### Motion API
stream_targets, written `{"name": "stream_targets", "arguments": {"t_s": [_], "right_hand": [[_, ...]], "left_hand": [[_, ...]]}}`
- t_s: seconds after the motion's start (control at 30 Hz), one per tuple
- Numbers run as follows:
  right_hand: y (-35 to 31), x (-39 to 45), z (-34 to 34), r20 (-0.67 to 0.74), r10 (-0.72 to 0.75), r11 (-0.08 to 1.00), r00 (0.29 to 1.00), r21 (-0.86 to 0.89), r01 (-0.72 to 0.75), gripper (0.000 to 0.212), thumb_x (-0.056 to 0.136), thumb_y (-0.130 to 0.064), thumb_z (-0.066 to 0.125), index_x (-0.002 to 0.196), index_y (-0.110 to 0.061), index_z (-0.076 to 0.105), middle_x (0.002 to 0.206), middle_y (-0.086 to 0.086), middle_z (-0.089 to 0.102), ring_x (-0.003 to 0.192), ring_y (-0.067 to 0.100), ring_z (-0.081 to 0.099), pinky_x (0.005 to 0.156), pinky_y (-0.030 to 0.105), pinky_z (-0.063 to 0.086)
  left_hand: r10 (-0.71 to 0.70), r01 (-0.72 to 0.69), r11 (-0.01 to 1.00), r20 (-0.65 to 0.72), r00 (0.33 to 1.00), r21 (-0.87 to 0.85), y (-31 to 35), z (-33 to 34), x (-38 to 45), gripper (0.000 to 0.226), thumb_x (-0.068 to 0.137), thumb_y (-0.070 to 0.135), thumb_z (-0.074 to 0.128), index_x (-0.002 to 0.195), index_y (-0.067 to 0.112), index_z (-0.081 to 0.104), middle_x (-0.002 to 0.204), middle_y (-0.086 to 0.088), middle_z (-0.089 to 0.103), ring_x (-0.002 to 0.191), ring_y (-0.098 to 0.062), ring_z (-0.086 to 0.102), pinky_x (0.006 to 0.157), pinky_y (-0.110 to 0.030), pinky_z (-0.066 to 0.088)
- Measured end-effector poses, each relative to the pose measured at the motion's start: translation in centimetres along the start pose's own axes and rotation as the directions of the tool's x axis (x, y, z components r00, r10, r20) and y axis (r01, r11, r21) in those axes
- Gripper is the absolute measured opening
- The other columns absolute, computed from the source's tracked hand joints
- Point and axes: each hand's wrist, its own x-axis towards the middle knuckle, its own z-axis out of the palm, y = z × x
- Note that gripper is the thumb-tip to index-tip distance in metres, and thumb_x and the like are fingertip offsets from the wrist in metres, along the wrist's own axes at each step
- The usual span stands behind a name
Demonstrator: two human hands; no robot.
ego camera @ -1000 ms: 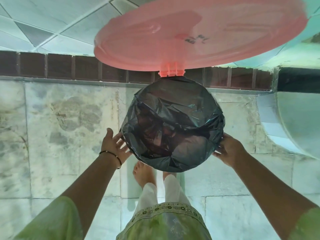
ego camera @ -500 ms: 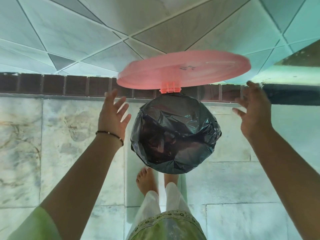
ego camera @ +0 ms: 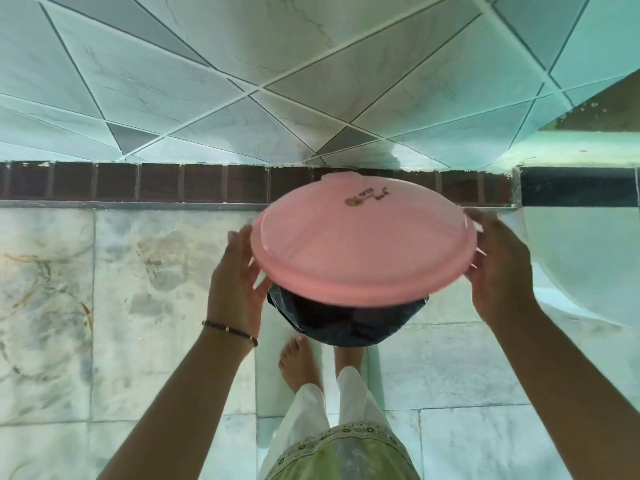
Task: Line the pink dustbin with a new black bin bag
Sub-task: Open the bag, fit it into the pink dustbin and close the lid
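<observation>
The pink round lid (ego camera: pixel 363 244) of the dustbin tilts down over the bin's mouth, hinged at the far side. Below it only the near edge of the black bin bag (ego camera: pixel 343 320) shows, folded over the rim; the bin's pink body is hidden. My left hand (ego camera: pixel 235 285) touches the lid's left edge with fingers spread. My right hand (ego camera: pixel 498 268) holds the lid's right edge, fingers curled around it. Both hands look blurred by motion.
The bin stands on a pale marble floor (ego camera: pixel 104 306) against a tiled wall (ego camera: pixel 277 81) with a dark brown skirting strip (ego camera: pixel 138 181). A white curved fixture (ego camera: pixel 588 265) sits at the right. My bare feet (ego camera: pixel 298 362) are just behind the bin.
The lid has swung down from upright to almost flat over the bag-lined mouth. Both hands rose from the bin's rim and now sit on the lid's two edges.
</observation>
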Motion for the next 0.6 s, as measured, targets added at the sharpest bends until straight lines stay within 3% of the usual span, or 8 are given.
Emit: {"name": "stream_targets", "arguments": {"t_s": [0.1, 0.2, 0.3, 0.43, 0.53, 0.6], "right_hand": [[2.8, -0.8, -1.1, 0.013, 0.005, 0.997, 1.0, -0.083, -0.004, 0.02, 0.091, -0.026, 0.05, 0.102, -0.019, 0.065, 0.091, 0.001, 0.064, 0.081, 0.021, 0.058, 0.069, 0.033, 0.046], [5.0, -0.9, -1.9, 0.045, 0.034, 0.988, 0.998, -0.152, -0.026, 0.031, 0.088, -0.018, 0.057, 0.12, -0.017, 0.06, 0.091, 0.003, 0.066, 0.08, 0.021, 0.06, 0.063, 0.03, 0.049], [6.7, -1.0, -2.3, 0.097, 0.059, 0.974, 0.994, -0.222, -0.036, 0.038, 0.085, -0.016, 0.062, 0.12, -0.028, 0.055, 0.098, 0.012, 0.066, 0.088, 0.026, 0.064, 0.058, 0.028, 0.057], [9.1, -0.9, -2.5, 0.132, 0.133, 0.964, 0.982, -0.249, -0.097, 0.045, 0.085, -0.014, 0.064, 0.126, -0.028, 0.051, 0.101, 0.024, 0.065, 0.089, 0.036, 0.066, 0.062, 0.041, 0.06], [11.2, -1.3, -2.6, 0.085, 0.142, 0.952, 0.986, -0.284, -0.112, 0.049, 0.086, -0.018, 0.063, 0.13, -0.028, 0.046, 0.101, 0.021, 0.065, 0.09, 0.035, 0.066, 0.069, 0.048, 0.059], [12.5, -1.7, -2.7, 0.036, 0.142, 0.944, 0.989, -0.307, -0.124, 0.049, 0.085, -0.021, 0.064, 0.13, -0.03, 0.045, 0.1, 0.017, 0.065, 0.09, 0.033, 0.066, 0.07, 0.049, 0.059]], "left_hand": [[-0.059, 0.059, 0.998, -0.007, 0.998, -0.001, -2.1, -1.6, -0.7, 0.026, 0.092, 0.039, 0.044, 0.104, 0.026, 0.064, 0.109, 0.008, 0.067, 0.099, -0.013, 0.061, 0.085, -0.034, 0.049], [-0.094, 0.095, 0.995, -0.018, 0.995, 0.041, -3.9, -2.5, -1.2, 0.021, 0.092, 0.032, 0.047, 0.1, 0.026, 0.066, 0.093, 0.011, 0.069, 0.092, -0.013, 0.062, 0.082, -0.034, 0.049], [-0.107, 0.104, 0.983, 0.006, 0.994, 0.148, -5.1, -3.0, -1.2, 0.026, 0.092, 0.026, 0.05, 0.116, 0.024, 0.061, 0.102, 0.008, 0.067, 0.1, -0.016, 0.061, 0.083, -0.034, 0.049], [-0.099, 0.075, 0.956, 0.069, 0.993, 0.283, -6.0, -3.3, -0.2, 0.03, 0.087, 0.005, 0.054, 0.106, 0.027, 0.062, 0.109, 0.002, 0.063, 0.105, -0.018, 0.059, 0.085, -0.033, 0.05], [-0.103, 0.069, 0.917, 0.067, 0.992, 0.393, -7.0, -3.9, 1.3, 0.059, 0.072, 0.006, 0.062, 0.128, 0.022, 0.052, 0.131, -0.003, 0.057, 0.119, -0.024, 0.055, 0.103, -0.045, 0.043], [-0.126, 0.096, 0.879, 0.035, 0.991, 0.468, -8.0, -4.0, 2.2, 0.075, 0.066, 0.009, 0.063, 0.137, 0.023, 0.042, 0.139, -0.004, 0.052, 0.123, -0.022, 0.053, 0.107, -0.044, 0.04]]}}
